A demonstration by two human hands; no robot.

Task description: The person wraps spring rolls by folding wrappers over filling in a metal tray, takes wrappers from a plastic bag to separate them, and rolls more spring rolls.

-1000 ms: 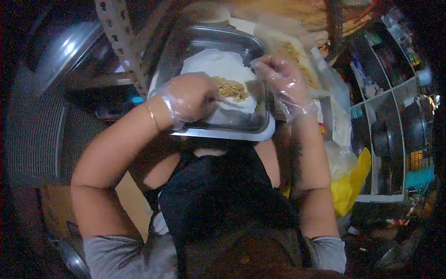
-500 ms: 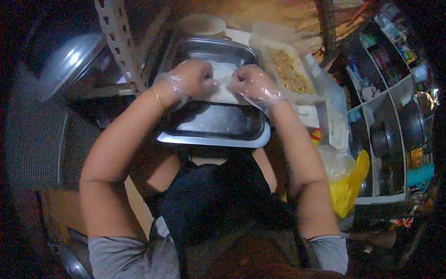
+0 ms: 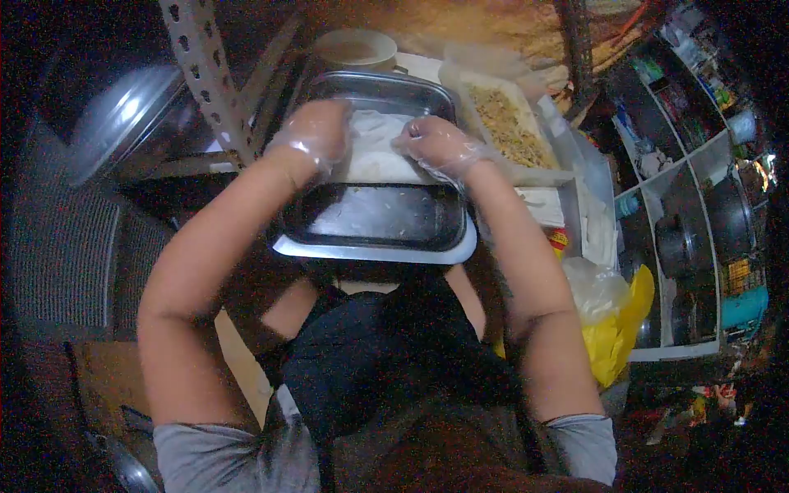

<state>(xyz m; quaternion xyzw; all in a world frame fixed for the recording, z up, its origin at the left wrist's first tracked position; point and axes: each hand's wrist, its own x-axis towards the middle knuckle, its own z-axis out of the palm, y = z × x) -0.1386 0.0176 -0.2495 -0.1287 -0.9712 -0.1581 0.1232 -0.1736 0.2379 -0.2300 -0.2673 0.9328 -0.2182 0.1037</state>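
A thin, soft white sheet, wrinkled along its far part like a food wrapper, lies across the rectangular metal tray. Its exact kind I cannot make out. My left hand, in a clear plastic glove and slightly blurred, is closed at the sheet's left edge. At the right edge, my right hand, also gloved, pinches the sheet with curled fingers. Small light bits dot the tray's bare near part. Under the tray's near rim a white edge shows.
A container of shredded brownish filling stands right of the tray. Behind the tray is a round pale bowl. A perforated metal post rises at left, near a shiny lid. Yellow plastic bag and shelves are at right.
My left hand has shifted left and slightly up, away from my right hand. More of the white sheet shows between them. My right hand has hardly moved.
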